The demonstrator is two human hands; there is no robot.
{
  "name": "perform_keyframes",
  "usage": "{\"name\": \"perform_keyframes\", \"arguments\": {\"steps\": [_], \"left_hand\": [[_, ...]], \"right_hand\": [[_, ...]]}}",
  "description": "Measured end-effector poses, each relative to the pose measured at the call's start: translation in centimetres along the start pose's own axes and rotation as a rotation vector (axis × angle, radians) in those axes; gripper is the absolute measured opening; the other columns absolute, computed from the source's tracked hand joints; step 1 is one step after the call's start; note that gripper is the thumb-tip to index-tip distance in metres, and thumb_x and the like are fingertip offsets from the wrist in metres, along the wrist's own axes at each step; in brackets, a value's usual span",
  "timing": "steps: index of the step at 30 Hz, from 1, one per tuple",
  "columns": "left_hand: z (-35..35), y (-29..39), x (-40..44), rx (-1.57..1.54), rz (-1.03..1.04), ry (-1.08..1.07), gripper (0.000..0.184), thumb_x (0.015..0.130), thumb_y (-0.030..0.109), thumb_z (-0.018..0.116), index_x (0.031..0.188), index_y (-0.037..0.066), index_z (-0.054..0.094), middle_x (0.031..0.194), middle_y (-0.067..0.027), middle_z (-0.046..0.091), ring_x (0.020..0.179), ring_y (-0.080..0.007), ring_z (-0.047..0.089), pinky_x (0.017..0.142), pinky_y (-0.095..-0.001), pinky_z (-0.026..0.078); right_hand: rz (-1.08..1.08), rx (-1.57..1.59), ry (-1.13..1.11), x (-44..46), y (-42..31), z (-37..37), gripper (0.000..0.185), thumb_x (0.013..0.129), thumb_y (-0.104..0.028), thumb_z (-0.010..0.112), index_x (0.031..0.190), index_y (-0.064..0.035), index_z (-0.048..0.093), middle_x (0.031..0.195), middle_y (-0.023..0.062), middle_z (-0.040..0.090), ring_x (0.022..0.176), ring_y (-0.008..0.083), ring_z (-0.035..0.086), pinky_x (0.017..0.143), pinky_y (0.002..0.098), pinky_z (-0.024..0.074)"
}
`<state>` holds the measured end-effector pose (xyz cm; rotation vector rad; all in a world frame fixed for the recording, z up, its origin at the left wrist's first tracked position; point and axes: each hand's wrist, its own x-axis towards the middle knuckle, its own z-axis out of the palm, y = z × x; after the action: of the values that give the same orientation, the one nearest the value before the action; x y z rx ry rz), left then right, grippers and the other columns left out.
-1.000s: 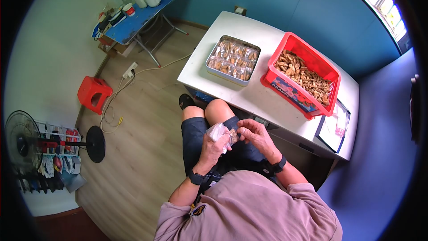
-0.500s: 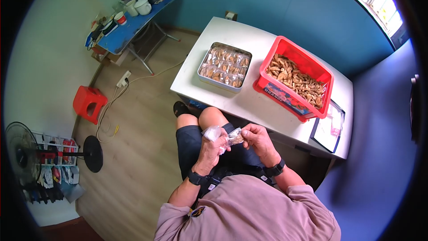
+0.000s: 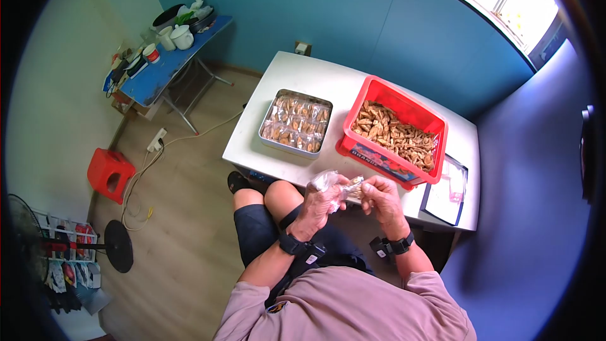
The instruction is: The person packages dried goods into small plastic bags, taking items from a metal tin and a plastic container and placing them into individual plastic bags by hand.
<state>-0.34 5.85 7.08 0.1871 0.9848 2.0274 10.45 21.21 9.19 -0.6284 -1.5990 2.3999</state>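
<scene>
My left hand [image 3: 320, 205] is curled firmly round a crumpled bunch of thin, clear plastic [image 3: 325, 180], its fingers bent in with little gap left between them, and part of the plastic puffs out above my knuckles. Between my two hands sits a small, clear plastic packet with pale brown pieces inside [image 3: 355, 186]. My right hand [image 3: 384, 202] has thumb and fingertips drawn together at the right-hand end of that packet, pinching it; the packet is so small and shiny here that I cannot tell whether its mouth is sealed. Both hands are above my lap, near the front edge of the smooth white table [image 3: 297, 72], and I wear a black band [image 3: 291, 244] on my left wrist and another on my right.

On the table, towards the left, rests a square silver metal tin [image 3: 285, 147] filled with rows of little clear packets of brown slices [image 3: 297, 120]. Just beside it on the right stands a rectangular red plastic crate [image 3: 392, 96] with a printed label on its near side, holding a heap of loose, brown dried slices [image 3: 394, 136]. A flat, black-edged frame [image 3: 445, 192] lies at the table's right end, close to the crate. Away on the floor to my left is a low red plastic stool [image 3: 110, 173].
</scene>
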Motion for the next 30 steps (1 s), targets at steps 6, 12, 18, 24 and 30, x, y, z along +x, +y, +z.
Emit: {"name": "perform_keyframes", "arguments": {"steps": [6, 12, 18, 24, 30], "left_hand": [[3.1, 0.6, 3.1, -0.013, -0.035, -0.075, 0.016, 0.089, 0.009, 0.062, 0.102, 0.0, 0.064, 0.081, -0.0068, 0.064, 0.058, -0.0115, 0.059, 0.048, -0.0222, 0.05], [5.3, 2.3, 5.6, -0.17, 0.012, -0.096, 0.017, 0.089, 0.007, 0.058, 0.104, 0.0, 0.063, 0.086, -0.0083, 0.064, 0.06, -0.0125, 0.059, 0.05, -0.0287, 0.054], [3.0, 0.9, 8.7, -0.3, 0.045, -0.133, 0.013, 0.089, 0.005, 0.06, 0.101, 0.003, 0.062, 0.093, -0.0105, 0.066, 0.069, -0.0162, 0.064, 0.05, -0.0293, 0.054], [2.2, 0.0, 10.5, -0.229, 0.037, -0.187, 0.011, 0.089, 0.01, 0.062, 0.099, 0.005, 0.061, 0.084, -0.0068, 0.063, 0.055, -0.0096, 0.054, 0.051, -0.0283, 0.053], [4.4, 2.4, 9.7, -0.243, 0.029, -0.126, 0.013, 0.089, 0.017, 0.064, 0.097, 0.006, 0.062, 0.073, -0.0022, 0.059, 0.051, -0.0086, 0.053, 0.048, -0.0236, 0.048]], "right_hand": [[-0.14, -0.132, 0.072, 1.6, -4.9, -2.2, 0.016, 0.09, -0.015, 0.066, 0.083, -0.0009, 0.064, 0.063, 0.003, 0.061, 0.044, 0.0076, 0.052, 0.042, 0.0196, 0.0391], [-0.381, -0.466, 0.126, 4.2, -12.6, -2.5, 0.017, 0.093, -0.013, 0.061, 0.08, -0.0022, 0.062, 0.063, 0.0005, 0.058, 0.046, 0.0052, 0.049, 0.042, 0.0196, 0.0382], [-0.241, -0.668, 0.072, 7.7, -14.8, -1.2, 0.033, 0.098, -0.029, 0.055, 0.109, 0.0007, 0.063, 0.085, 0.0026, 0.065, 0.066, 0.0075, 0.059, 0.057, 0.0212, 0.0474], [-0.071, -0.582, -0.098, 7.4, -10.9, -0.3, 0.03, 0.096, -0.027, 0.059, 0.082, -0.0003, 0.063, 0.059, 0.0018, 0.058, 0.049, 0.0101, 0.054, 0.051, 0.0223, 0.0437], [-0.157, -0.549, 0.073, 7.5, -11.0, -0.3, 0.01, 0.087, -0.007, 0.066, 0.082, 0.001, 0.065, 0.061, 0.0007, 0.059, 0.047, 0.0066, 0.052, 0.046, 0.0196, 0.0398]]}}
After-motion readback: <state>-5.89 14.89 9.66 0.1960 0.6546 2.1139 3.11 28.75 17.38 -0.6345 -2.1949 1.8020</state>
